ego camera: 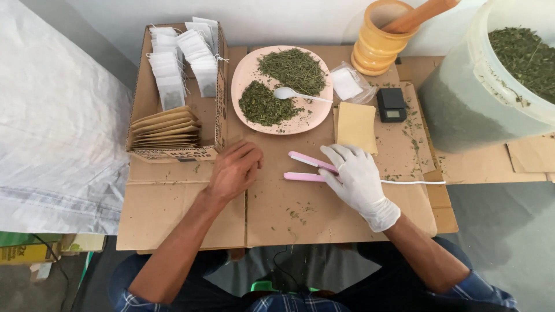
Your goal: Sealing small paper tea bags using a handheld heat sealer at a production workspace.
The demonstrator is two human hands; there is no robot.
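Flattened cardboard sheets cover the worktop [277,214], which stands against a pale wall with a white woven sack at the left. On it lies one pink plate [245,72] carrying two separate heaps of dried green herb and one white spoon [292,93] between them. At the far left sits one open carton [214,124], brown, with dark print along its front edge; inside it, white filter bags with strings stand in two rows at the back, too tightly packed to count, and a fanned stack of about eight tan paper envelopes lies at the front. One more tan envelope [356,126] lies flat just right of the plate, and a clear packet holding a white bag [347,84] lies behind it. One small black scale [391,104] sits beside the envelope, one yellow wooden mortar [377,43] with a pestle [419,14] stands at the back, and one large translucent tub [462,110] of green herb fills the right corner. One pink sealer [309,167], a two-armed clamp with a white cord running right, lies near the middle of the worktop with its arms spread apart. The right hand [354,176], in a white glove, grips the sealer at its hinged end, fingers curled over both arms. The bare left hand [234,170] rests loosely curled on the cardboard, holding nothing, just left of the sealer's tips and close to the carton's front.
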